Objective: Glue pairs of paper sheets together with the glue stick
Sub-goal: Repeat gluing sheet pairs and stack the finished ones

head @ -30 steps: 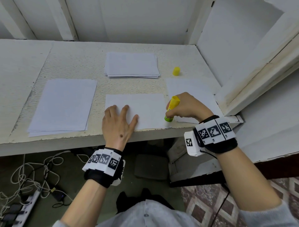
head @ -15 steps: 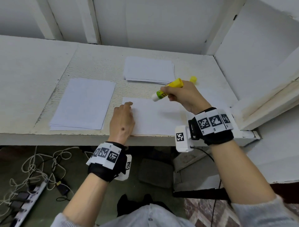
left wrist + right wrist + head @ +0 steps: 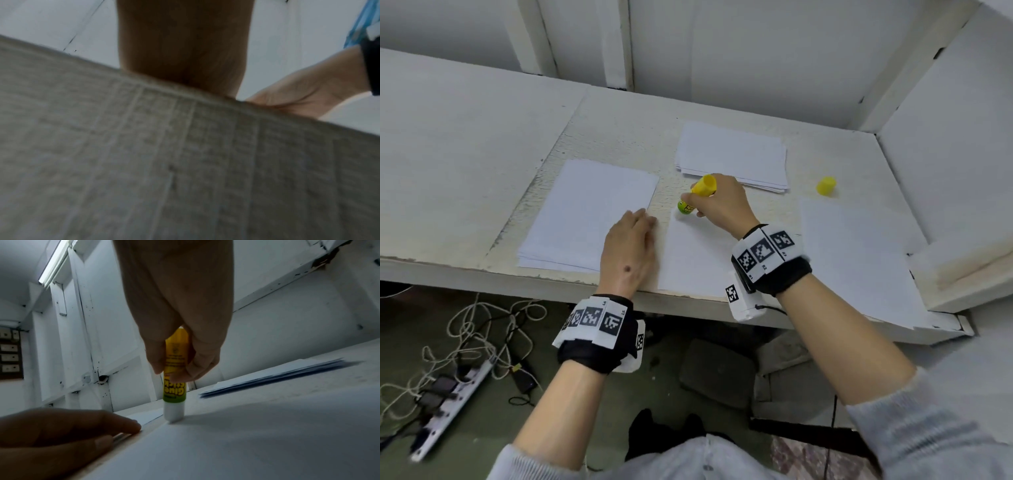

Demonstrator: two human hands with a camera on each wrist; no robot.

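Since half a second ago the right hand (image 3: pixel 717 205) has brought the glue stick (image 3: pixel 695 198) down from mid-air onto the far left corner of the centre sheet (image 3: pixel 695 257), while the left hand (image 3: pixel 630 250) has shifted off that sheet's left edge.

Yellow-green glue stick (image 3: pixel 697 198), uncapped, near upright, white tip down on far-left corner of middle sheet (image 3: pixel 695 260). Yellow cap (image 3: pixel 826 186) upright w/ paper stacks (image 3: pixel 732 157) nearby on tabletop (image 3: pixel 619 137).
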